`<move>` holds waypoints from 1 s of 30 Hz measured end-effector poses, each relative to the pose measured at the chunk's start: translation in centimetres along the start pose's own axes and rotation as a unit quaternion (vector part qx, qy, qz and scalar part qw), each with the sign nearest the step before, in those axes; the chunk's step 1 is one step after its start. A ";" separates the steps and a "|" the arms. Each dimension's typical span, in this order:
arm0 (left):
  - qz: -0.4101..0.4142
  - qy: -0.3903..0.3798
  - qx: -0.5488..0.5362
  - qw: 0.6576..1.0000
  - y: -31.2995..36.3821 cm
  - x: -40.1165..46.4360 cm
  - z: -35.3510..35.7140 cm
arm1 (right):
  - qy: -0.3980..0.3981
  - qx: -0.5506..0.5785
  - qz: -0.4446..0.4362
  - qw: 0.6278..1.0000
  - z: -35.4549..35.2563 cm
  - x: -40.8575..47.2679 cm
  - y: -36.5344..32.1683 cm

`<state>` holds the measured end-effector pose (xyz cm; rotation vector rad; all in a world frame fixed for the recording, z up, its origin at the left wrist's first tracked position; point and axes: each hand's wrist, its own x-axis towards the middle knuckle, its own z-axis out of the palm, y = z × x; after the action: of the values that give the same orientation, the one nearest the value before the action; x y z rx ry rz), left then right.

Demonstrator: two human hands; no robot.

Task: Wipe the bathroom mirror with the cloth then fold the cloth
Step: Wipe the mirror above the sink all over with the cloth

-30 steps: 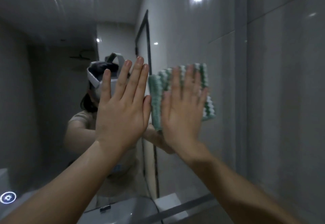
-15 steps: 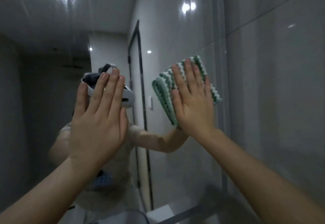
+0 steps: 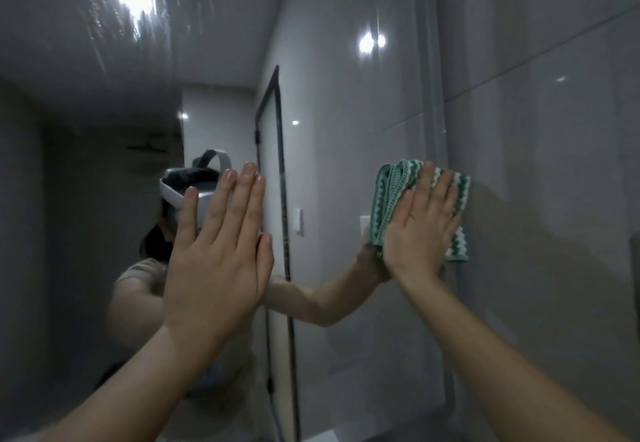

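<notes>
The bathroom mirror fills the left and middle of the head view. A folded green and white striped cloth lies flat against the glass near the mirror's right edge. My right hand presses the cloth onto the mirror with straight fingers. My left hand is held up flat with straight fingers in front of the mirror, left of the cloth; whether it touches the glass I cannot tell. The reflection shows a person with a white headset behind my left hand.
A grey tiled wall stands to the right of the mirror's edge. Reflected in the glass are a dark-framed door, ceiling lights and a wall switch.
My right hand has slid the cloth to the right along the glass, up to the mirror's right edge. My left hand stayed flat, now further apart from the right one.
</notes>
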<state>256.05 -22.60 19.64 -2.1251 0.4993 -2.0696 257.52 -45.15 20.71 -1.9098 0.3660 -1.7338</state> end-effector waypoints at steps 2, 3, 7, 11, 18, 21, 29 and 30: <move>0.000 0.002 0.005 1.000 -0.1 0.0 0.1 | 0.001 0.000 -0.022 1.000 0.1 -0.2 -2.6; 0.001 0.006 0.005 1.000 -0.1 0.0 0.1 | 0.001 0.001 -0.048 0.999 0.2 -0.4 -3.9; 0.004 0.013 -0.002 1.000 -0.1 -0.1 0.2 | -0.018 0.005 -0.169 0.985 0.6 -1.8 -9.1; 0.006 0.003 -0.015 1.000 -0.1 -0.1 0.5 | -0.030 0.005 -0.264 0.964 1.0 -3.1 -10.7; 0.002 -0.001 -0.050 0.999 -0.6 1.1 -0.8 | -0.072 -0.056 -0.418 0.904 -0.4 1.8 -7.3; 0.005 0.004 -0.032 0.999 -1.6 4.2 -1.1 | -0.067 -0.061 -0.429 0.899 -0.7 3.6 -6.8; -0.035 -0.013 -0.014 0.999 -4.4 10.8 -0.6 | -0.046 -0.037 -0.281 0.958 -1.1 8.2 -4.2; -0.032 -0.012 -0.009 0.999 -4.4 11.0 -0.4 | -0.041 -0.036 -0.266 0.962 -1.1 8.5 -3.7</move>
<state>256.28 -22.02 31.45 -2.2014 0.4553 -2.0776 257.11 -46.88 29.90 -2.2706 -0.1365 -1.9747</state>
